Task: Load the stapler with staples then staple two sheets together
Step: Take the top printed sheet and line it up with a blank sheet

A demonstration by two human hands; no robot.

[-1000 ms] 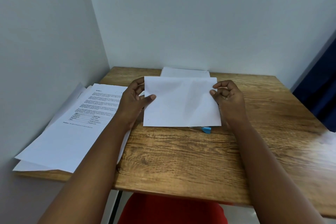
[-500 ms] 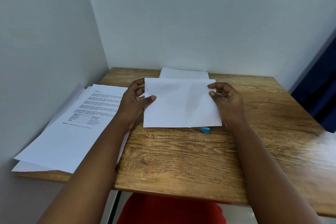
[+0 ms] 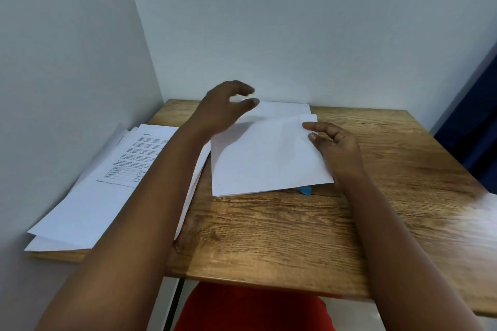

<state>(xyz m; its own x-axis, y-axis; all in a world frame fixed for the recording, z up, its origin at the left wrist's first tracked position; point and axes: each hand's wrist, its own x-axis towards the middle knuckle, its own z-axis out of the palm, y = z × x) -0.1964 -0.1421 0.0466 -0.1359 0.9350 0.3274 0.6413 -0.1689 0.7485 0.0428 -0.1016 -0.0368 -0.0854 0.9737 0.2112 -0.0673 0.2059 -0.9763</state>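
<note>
Head view, left hand raised, fingers spread loose, right hand pinching white sheets on wooden table

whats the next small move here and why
Probably bring the left hand back down onto the blank sheets to steady them. It hovers open above their far left corner, touching nothing, while only the right hand pinches the right edge. A blue object, perhaps the stapler, peeks out under their near edge, so the sheets likely need lifting clear.
</note>
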